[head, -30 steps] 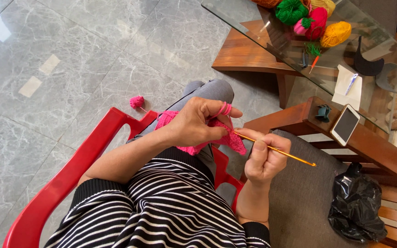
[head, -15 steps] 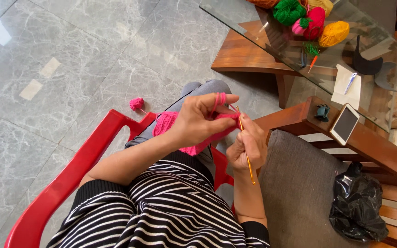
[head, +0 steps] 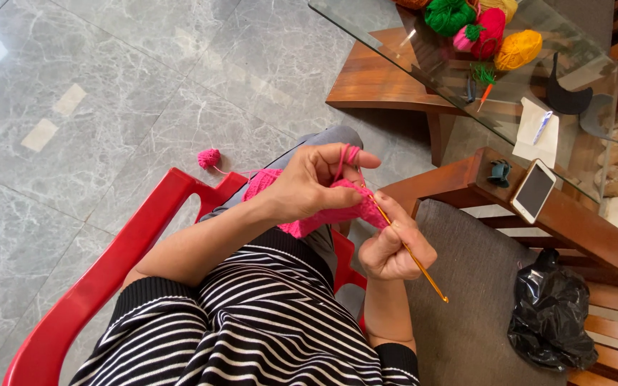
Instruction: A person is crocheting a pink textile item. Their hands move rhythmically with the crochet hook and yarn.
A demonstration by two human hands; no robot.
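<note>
The pink crochet piece (head: 323,214), a soft ribbed patch, sits over the lap between both hands. The left hand (head: 309,182) pinches its edge, yarn looped over a finger for tension. The right hand (head: 393,246) grips the yellow crochet hook (head: 413,255), tip at the stitches. A small pink yarn ball (head: 209,158) lies on the floor, far left.
</note>
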